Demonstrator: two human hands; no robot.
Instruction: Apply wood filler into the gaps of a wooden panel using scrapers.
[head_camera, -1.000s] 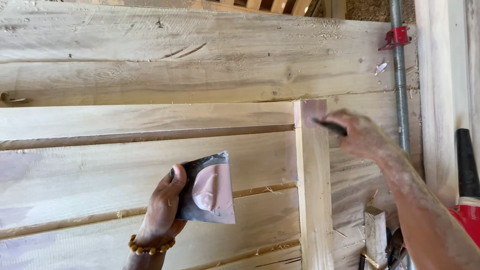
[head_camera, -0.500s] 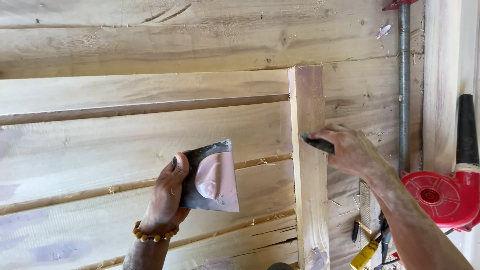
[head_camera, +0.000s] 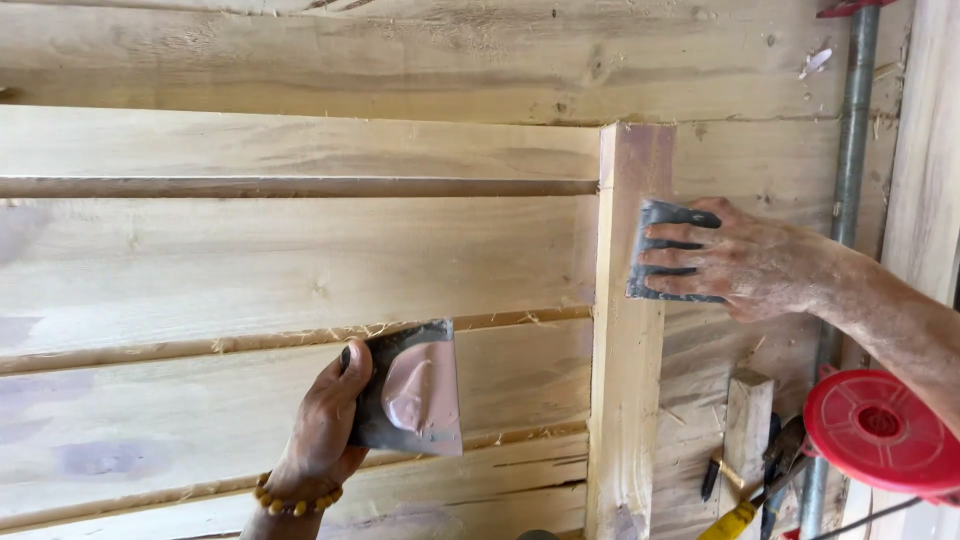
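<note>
My left hand (head_camera: 322, 425), with a bead bracelet at the wrist, grips a dark flat plate (head_camera: 408, 392) that carries a blob of pinkish filler paste. My right hand (head_camera: 735, 262) holds a small dark scraper blade (head_camera: 652, 262) flat against the upright wooden post (head_camera: 628, 390), fingers spread over the blade. The post's top end is smeared pinkish. Horizontal wooden boards (head_camera: 300, 250) with grooves between them run left from the post.
A grey metal pipe (head_camera: 848, 180) runs vertically at right. A red round power tool (head_camera: 880, 420) sits at lower right. A short wood block (head_camera: 746, 430) and yellow-handled tools (head_camera: 735, 520) lie near the post's base.
My right hand rose up the post and turned the scraper flat against the wood. The view shifted, and my left hand with the paste plate sits slightly lower in frame.
</note>
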